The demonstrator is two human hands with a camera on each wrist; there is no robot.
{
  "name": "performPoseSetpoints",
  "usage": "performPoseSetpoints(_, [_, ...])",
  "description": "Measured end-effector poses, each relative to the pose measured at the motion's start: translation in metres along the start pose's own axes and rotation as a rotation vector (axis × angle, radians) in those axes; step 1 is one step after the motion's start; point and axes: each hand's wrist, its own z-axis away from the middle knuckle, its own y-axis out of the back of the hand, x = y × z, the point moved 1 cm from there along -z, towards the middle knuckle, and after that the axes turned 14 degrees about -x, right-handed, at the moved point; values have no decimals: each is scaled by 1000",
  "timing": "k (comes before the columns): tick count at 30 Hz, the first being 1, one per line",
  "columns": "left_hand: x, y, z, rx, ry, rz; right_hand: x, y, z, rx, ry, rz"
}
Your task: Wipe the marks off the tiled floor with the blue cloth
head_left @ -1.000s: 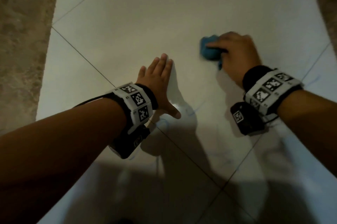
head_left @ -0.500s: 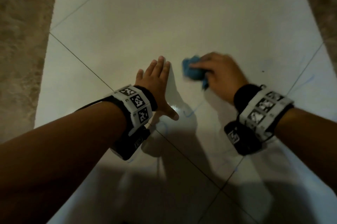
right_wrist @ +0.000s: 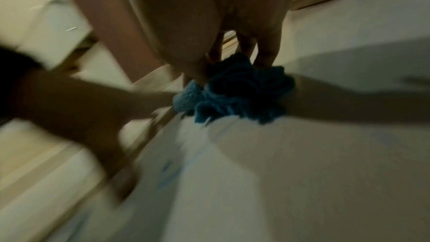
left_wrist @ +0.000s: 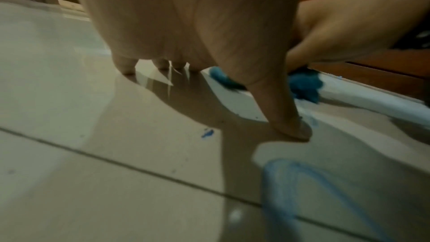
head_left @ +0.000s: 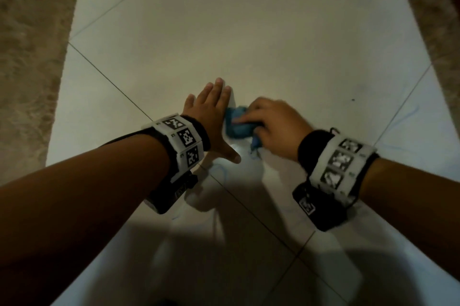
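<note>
A bunched blue cloth (head_left: 237, 124) lies on the white tiled floor (head_left: 249, 31), pressed down and gripped by my right hand (head_left: 271, 124). My left hand (head_left: 211, 116) rests flat on the tile just left of the cloth, fingers straight and thumb spread. Blue scribble marks show by the thumb (head_left: 252, 153), near the left wrist (head_left: 221, 171) and at the right (head_left: 408, 114). The left wrist view shows the thumb (left_wrist: 286, 117) on the floor, the cloth (left_wrist: 304, 86) behind it, a blue smear (left_wrist: 207, 133) and a scribble (left_wrist: 302, 190). The blurred right wrist view shows the cloth (right_wrist: 235, 89) under my fingers.
A beige shaggy rug (head_left: 27, 56) borders the tiles on the left, and another rug edge (head_left: 438, 19) runs along the right. Dark grout lines (head_left: 112, 84) cross the floor diagonally. My shadow covers the near tiles. A dark speck (head_left: 353, 99) sits on the tile to the right.
My right hand has dragged the cloth toward me and to the left, from the far right to beside my left hand. The left hand has stayed flat on the floor.
</note>
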Motion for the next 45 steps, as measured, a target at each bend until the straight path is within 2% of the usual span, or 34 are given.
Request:
performPoseSetpoints(4, [-4,-5,2,28,-23,32,60,37,-12,287,-260,-163])
performPoseSetpoints(6, [-4,-8,3,35,-29,25,77,43,-10,325,-341,-138])
performPoseSetpoints(9, [-4,-7,1,54,-27,18,60,33,-10,313,-251,-138])
performPoseSetpoints(13, [-3,-7,1,47,-23,8,4,-5,2,76,-62,48])
performPoseSetpoints(15, [-5,-8,1,42,-42,8,-9,-12,8,27,-10,104])
performPoseSetpoints(17, [-11,-6,3,41,-84,35,-1,-5,0,54,-30,90])
performPoseSetpoints(20, [-24,-6,8,59,-126,136,30,19,-33,228,-214,17])
performPoseSetpoints(23, [-27,-14,11,67,-125,145,42,34,-56,268,-352,-38])
performPoseSetpoints(27, [-27,-24,9,91,-97,125,13,24,-64,218,-247,-68])
performPoseSetpoints(31, [-24,-25,6,110,-71,90,-18,-3,-37,111,-109,17])
performPoseSetpoints(37, [-14,-13,11,44,-5,103,-10,-21,16,10,-6,13])
performPoseSetpoints(40, [4,-15,10,59,-68,51,19,-5,12,100,-78,35])
performPoseSetpoints(43, [7,-21,8,69,-140,-12,64,29,-2,304,-250,-92])
performPoseSetpoints(45, [4,-22,8,79,-146,-9,82,38,-7,344,-341,-95])
